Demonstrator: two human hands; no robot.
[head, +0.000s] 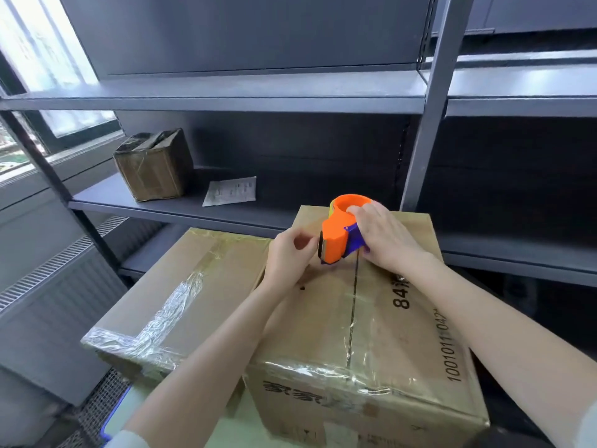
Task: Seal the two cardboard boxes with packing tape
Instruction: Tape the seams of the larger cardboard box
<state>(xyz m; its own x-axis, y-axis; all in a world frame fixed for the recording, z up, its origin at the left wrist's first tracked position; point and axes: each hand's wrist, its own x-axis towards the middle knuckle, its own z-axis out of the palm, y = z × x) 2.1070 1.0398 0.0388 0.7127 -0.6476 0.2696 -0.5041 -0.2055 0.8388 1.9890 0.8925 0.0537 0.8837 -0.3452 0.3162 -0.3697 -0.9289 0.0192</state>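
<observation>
The left grip (287, 260) and right grip (387, 240) are bare, as are both forearms (206, 354). A pale, whitish left sleeve (129, 440) bunches at the elbow; the right sleeve (589, 426), equally pale, shows only as a sliver.

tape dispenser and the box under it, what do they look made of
Tape dispenser: looks like moulded plastic, smooth orange body with a purple part; the front strip may be metal. Cardboard box: matte brown cardboard with black print, glossy clear tape wrinkled along its seam.
</observation>
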